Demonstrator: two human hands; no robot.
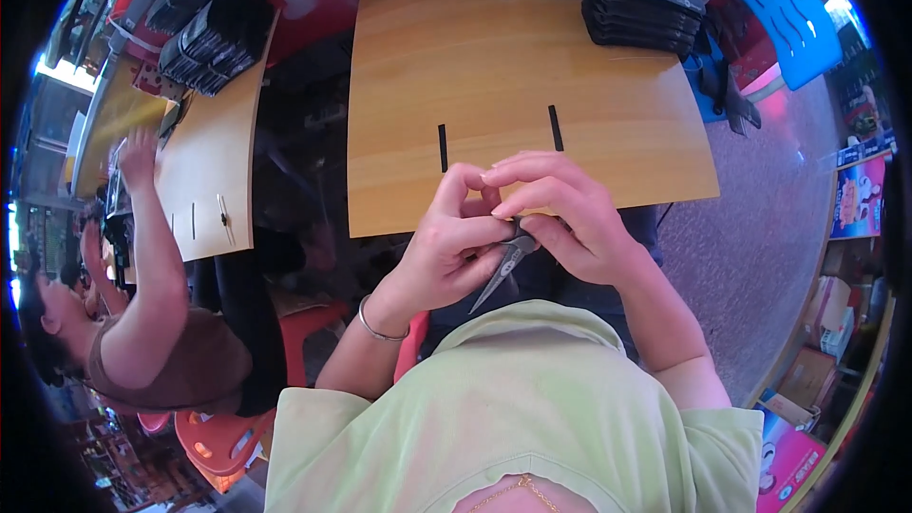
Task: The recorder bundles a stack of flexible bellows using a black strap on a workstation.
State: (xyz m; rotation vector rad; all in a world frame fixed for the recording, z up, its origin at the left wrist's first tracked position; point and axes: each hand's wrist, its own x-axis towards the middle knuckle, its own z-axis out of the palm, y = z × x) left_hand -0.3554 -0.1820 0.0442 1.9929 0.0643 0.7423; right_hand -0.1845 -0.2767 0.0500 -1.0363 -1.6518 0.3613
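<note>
My left hand (454,242) and my right hand (570,218) meet just over the near edge of the wooden table (522,47). Between them is a pair of scissors (502,271) with dark handles, its blades angled down toward my body. The right thumb presses by the handle end, and the right fingers curl over toward the left hand. My left fingers are bent in a pinch close to the right fingertips; whatever they hold is too small or hidden to name. Two black strips, one on the left (443,147) and one on the right (556,128), lie on the table beyond my hands.
Stacks of black folded goods (636,5) stand at the table's far right, near a blue plastic chair (784,14). On the left, another person (161,323) sits at a second table (214,152) holding more black stacks (214,43). A red stool (223,437) stands at lower left.
</note>
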